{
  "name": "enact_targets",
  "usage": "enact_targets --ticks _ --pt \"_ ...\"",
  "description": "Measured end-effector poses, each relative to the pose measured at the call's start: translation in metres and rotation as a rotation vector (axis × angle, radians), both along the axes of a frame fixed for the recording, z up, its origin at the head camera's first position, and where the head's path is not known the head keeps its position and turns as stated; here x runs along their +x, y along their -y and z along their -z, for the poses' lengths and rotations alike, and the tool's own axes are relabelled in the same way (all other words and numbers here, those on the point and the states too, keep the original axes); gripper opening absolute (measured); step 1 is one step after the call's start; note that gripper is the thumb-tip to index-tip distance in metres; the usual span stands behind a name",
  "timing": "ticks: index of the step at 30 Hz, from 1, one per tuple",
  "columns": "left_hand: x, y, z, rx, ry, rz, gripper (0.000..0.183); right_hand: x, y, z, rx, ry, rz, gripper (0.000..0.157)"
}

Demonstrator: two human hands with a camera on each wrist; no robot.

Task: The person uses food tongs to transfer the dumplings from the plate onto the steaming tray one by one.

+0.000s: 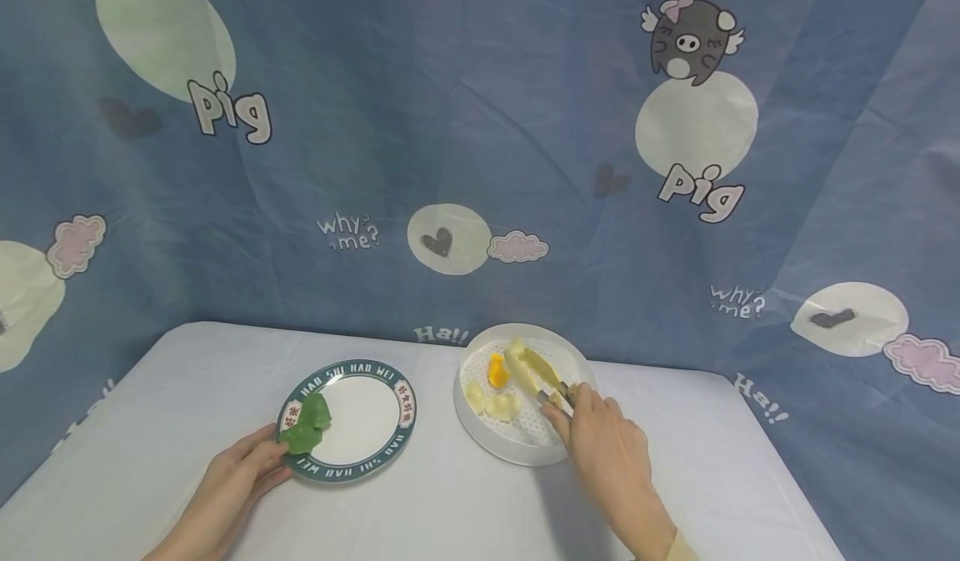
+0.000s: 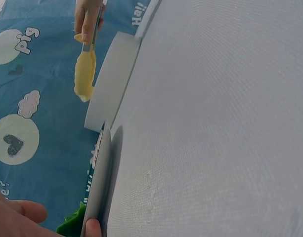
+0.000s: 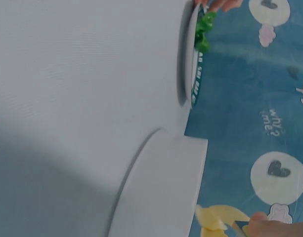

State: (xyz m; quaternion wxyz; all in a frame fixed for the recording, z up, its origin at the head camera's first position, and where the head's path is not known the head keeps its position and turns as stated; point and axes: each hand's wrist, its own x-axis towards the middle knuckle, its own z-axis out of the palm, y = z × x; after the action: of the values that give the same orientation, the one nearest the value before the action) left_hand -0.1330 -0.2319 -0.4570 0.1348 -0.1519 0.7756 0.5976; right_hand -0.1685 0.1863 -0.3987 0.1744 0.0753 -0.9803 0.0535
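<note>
Nearest the camera, one left hand (image 1: 243, 469) pinches the near rim of one round white ceramic plate (image 1: 367, 419) with a dark green lettered border, a finger underneath. Just right of its fingertips, what look like two glossy, crumpled green pieces (image 1: 313, 413) lie on the plate's rim. Further right of that hand stands one round white tray (image 1: 517, 454) with a perforated floor. Inside it, left of the right hand, are one bright orange piece (image 1: 497, 372) and at least two soft-looking pale yellow pieces (image 1: 502, 407). One pair of metal tongs (image 1: 522, 373) with long, rounded yellow ends reaches over them; whether the tips hold anything, I cannot tell. One right hand (image 1: 607, 444) is clamped round the tongs' handles, its thumb on the left side.
</note>
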Motion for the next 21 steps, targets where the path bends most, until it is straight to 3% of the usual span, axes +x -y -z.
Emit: enact_targets --ticks 5,21 --pt "0.0 0.0 0.001 0.003 0.002 -0.003 0.076 0.0 0.001 0.002 0.0 -0.043 0.002 0.05" --pt "-0.001 0.001 0.003 0.008 0.009 -0.002 0.077 0.003 0.028 -0.002 0.008 0.007 -0.049 0.054"
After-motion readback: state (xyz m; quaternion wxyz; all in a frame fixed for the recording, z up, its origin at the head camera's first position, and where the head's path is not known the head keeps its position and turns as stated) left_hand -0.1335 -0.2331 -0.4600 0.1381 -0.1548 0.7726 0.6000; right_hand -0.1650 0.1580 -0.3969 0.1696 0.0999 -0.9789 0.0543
